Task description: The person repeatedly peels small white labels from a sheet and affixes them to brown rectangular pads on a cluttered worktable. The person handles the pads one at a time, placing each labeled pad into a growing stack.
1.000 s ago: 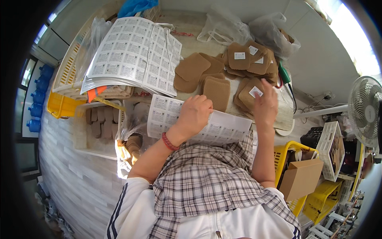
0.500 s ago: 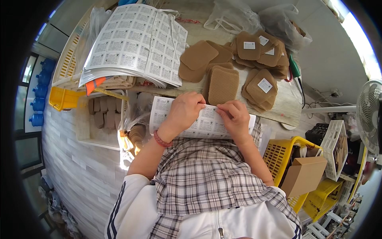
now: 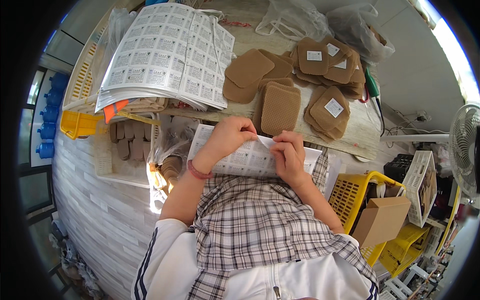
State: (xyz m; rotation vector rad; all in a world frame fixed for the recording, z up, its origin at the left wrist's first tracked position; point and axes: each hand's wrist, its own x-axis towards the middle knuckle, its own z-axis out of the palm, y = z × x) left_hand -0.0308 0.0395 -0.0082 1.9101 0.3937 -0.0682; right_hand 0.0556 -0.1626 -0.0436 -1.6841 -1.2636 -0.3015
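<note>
Label sheet (image 3: 243,161) slants over the lap (image 3: 255,195) by the table (image 3: 352,141), left hand (image 3: 227,137) pinching its top edge, seemingly to steady it, right hand (image 3: 290,156) pinching a lifted white flap (image 3: 265,141), brown pieces (image 3: 281,107) stacked ahead, apparently for easy reach.

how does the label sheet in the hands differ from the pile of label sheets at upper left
The left hand and right hand grip the label sheet and partly cover it; the pile of label sheets is untouched.
The label sheet looks thin; the pile is many layers thick.
The label sheet is close to the body; the pile is farther off.
Both are white with rows of small printed labels.
</note>
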